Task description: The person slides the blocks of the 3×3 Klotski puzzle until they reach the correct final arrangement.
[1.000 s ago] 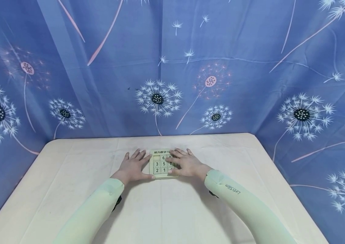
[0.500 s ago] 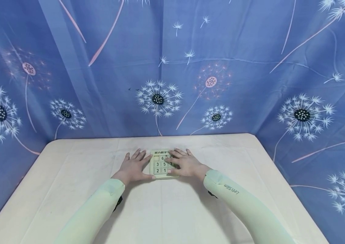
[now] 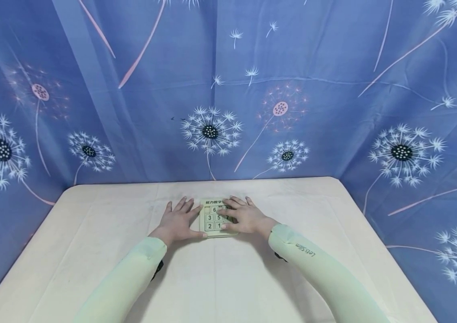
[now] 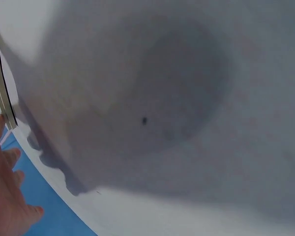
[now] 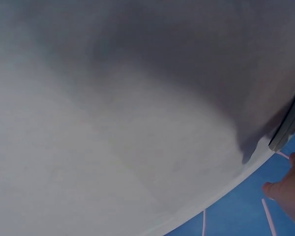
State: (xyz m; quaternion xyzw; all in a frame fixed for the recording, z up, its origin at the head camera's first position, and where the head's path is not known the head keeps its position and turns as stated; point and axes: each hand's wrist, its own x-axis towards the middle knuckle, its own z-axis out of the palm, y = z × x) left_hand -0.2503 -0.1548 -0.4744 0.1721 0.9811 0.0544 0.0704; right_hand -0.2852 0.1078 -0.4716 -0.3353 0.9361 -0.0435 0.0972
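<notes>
A pale green number slide puzzle lies flat on the table between my hands, its numbered tiles facing up. The 6 tile sits in the top row, left of the line of the 5 below, with a vacant space at its left. My left hand spreads its fingers, thumb and forefinger at the puzzle's left edge. From the right, my right hand reaches over the tiles with extended fingers, one at the 6 tile; it partly covers the right column. The wrist views catch only the puzzle's side and some fingers.
A cream-covered table extends around the puzzle. Blue curtains with a dandelion print enclose it at the back and both sides. Pale green sleeves cover both forearms.
The 6 tile has slid a little left, narrowing the vacant space and opening a dark gap at its right. My right fingers have shifted slightly left across the board; the left hand keeps its place.
</notes>
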